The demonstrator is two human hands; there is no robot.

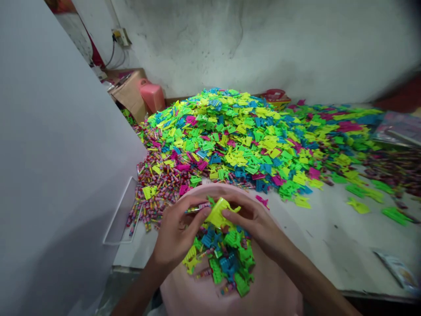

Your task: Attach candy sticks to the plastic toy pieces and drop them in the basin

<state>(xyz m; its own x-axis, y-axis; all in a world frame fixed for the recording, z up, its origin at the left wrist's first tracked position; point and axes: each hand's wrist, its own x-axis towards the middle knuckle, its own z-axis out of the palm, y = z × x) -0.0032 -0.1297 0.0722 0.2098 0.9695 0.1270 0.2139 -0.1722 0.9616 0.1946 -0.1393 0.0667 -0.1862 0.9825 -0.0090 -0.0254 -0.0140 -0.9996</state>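
Note:
My left hand (173,230) pinches a small tube with a pink printed label and coloured contents (197,208), which looks like a candy tube. Between the thumb and fingers of my right hand (258,219) is a flat yellow plastic toy piece (217,213). The two hands meet, and the left thumb tip reaches the yellow piece's edge. Both are over a pale pink basin (269,285). Inside it lie green, blue and yellow plastic pieces (230,263) mixed with several of the same tubes (204,274). Some of the right fingers are hidden behind the yellow piece.
Behind the basin rises a big heap of bright plastic pieces (237,131). Many loose tubes (154,188) spill at its left, beside a white panel (66,153). Farther back stand a pink jug (152,95) and a cardboard box (131,94). A packet (396,270) lies right.

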